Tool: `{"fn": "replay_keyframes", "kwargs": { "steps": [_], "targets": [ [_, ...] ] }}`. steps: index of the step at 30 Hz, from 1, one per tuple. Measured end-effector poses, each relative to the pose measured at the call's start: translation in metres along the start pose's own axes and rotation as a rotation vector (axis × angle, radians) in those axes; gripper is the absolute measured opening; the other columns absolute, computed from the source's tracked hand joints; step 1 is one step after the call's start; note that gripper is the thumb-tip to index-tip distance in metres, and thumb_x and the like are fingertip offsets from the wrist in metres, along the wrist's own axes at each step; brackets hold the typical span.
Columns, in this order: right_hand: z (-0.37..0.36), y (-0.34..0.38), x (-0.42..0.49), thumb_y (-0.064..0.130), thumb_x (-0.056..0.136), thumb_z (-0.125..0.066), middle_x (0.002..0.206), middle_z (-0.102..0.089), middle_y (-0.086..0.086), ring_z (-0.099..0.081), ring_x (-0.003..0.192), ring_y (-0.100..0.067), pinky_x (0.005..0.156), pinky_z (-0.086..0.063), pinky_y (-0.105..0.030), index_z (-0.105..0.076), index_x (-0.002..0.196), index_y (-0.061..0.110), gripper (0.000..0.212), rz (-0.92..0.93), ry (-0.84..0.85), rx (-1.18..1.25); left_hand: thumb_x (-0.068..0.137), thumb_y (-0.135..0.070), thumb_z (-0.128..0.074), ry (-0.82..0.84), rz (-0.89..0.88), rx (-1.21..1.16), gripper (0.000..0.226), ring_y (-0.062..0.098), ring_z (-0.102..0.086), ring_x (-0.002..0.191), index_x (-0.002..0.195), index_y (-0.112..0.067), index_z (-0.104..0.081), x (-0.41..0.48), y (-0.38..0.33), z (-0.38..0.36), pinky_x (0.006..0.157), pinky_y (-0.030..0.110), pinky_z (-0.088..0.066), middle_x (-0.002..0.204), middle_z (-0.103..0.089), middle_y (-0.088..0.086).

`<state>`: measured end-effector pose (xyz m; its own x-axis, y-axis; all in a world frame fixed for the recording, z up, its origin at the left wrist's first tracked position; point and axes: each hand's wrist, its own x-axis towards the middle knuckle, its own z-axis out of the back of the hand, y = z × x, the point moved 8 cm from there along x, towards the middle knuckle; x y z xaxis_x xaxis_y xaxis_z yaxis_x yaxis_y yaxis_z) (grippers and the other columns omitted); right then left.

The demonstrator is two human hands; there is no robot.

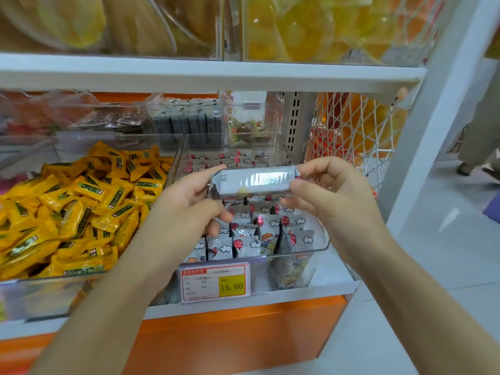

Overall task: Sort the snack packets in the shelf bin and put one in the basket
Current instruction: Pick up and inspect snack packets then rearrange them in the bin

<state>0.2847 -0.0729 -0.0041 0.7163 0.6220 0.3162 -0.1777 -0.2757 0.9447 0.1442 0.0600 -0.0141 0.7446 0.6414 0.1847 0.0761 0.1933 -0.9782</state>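
From the head camera, the person stands close to a white shop shelf (335, 289) with both arms stretched out. Between the hands, a silver snack packet (254, 182) is held level, its plain foil side turned up, just above the clear shelf bin (297, 254).

The left hand (186, 196) pinches the packet's left end: the forefinger lies along the top edge, the thumb sits underneath, and the other fingers curl loosely below. The right hand (335, 196) grips the right end between its thumb and bent fingers.

Under the packet, the bin holds white packets (251, 228) printed with clouds and red balloons; most stand upright in rows, and a few near the front lean over. A red and yellow price label (215, 282) reading 15.80 hangs on the bin's front wall.

In the neighbouring bin on the left lies a loose heap of yellow packets (81, 201). To the right of the shelf hangs a white net (349, 131) with orange and yellow goods showing through it.
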Motion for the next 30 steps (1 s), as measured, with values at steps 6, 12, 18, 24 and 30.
{"fn": "replay_keyframes", "kwargs": {
  "steps": [6,12,18,24,30],
  "targets": [
    [-0.014,0.002,-0.006,-0.002,0.084,-0.06,0.107,-0.066,0.004,-0.068,0.09,-0.016,0.079,-0.057,-0.034,-0.066,0.098,0.031,0.036,0.044,0.079,-0.199,0.09,-0.021,-0.054,-0.085,-0.086,-0.001,0.022,0.004,-0.05,0.049,0.105,-0.034,-0.061,-0.002,-0.007,0.006,0.049,0.015,-0.044,0.061,-0.064,-0.007],
    [-0.012,0.005,-0.006,0.015,0.081,-0.07,0.091,-0.071,0.005,-0.066,0.092,-0.016,0.081,-0.055,-0.039,-0.073,0.083,0.025,0.011,0.074,0.0,-0.244,0.087,-0.017,-0.057,-0.047,-0.094,0.021,0.024,0.009,-0.057,0.053,0.104,-0.033,-0.064,-0.003,-0.009,0.005,0.053,0.017,-0.048,0.063,-0.067,-0.001],
    [-0.009,0.005,-0.004,0.013,0.079,-0.068,0.068,-0.067,0.012,-0.062,0.068,-0.003,0.062,-0.048,-0.021,-0.069,0.063,0.021,0.017,0.06,-0.047,-0.216,0.083,-0.008,-0.062,-0.024,-0.121,0.08,0.021,0.013,-0.064,0.055,0.096,-0.024,-0.065,-0.005,-0.014,0.001,0.045,0.018,-0.045,0.085,-0.067,-0.001],
    [-0.014,0.015,-0.01,0.012,0.079,-0.07,0.064,-0.065,0.005,-0.053,0.058,0.003,0.055,-0.042,-0.007,-0.068,0.063,0.017,0.017,0.176,-0.101,-0.269,0.083,-0.014,-0.058,-0.079,-0.117,0.155,0.008,0.013,-0.063,0.048,0.08,-0.021,-0.062,-0.007,-0.014,0.0,0.036,0.017,-0.039,0.08,-0.062,0.002],
    [-0.016,0.017,-0.01,0.01,0.08,-0.068,0.062,-0.063,0.01,-0.054,0.061,0.0,0.056,-0.042,-0.009,-0.068,0.063,0.019,0.019,0.192,-0.074,-0.278,0.09,-0.014,-0.052,-0.082,-0.082,0.167,0.019,0.018,-0.064,0.046,0.072,-0.014,-0.058,-0.006,-0.013,0.003,0.032,0.018,-0.038,0.066,-0.067,-0.001]
  ]
}}
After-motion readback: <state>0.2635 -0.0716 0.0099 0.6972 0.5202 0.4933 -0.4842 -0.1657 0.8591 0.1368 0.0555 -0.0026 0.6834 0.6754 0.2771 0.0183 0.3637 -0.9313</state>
